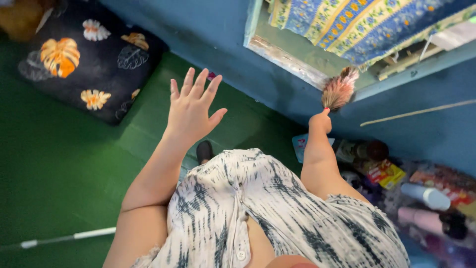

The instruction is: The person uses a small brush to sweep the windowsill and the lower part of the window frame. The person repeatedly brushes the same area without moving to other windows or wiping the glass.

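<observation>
My left hand (192,106) is raised in front of me, palm away, fingers spread, holding nothing. It hovers above the green floor covering (59,164). My right hand (321,121) is closed around the handle of a small feather duster (339,89) with pinkish-brown feathers. The feathers point up toward the lower edge of a window opening (297,62) in the blue wall (208,44). A blue and yellow floral curtain (357,22) hangs in that opening.
A dark cushion (94,54) with orange and white leaf prints lies at the upper left. Several bottles, tubes and packets (421,193) are heaped against the wall at the right. A thin white rod (69,237) lies on the floor at the lower left.
</observation>
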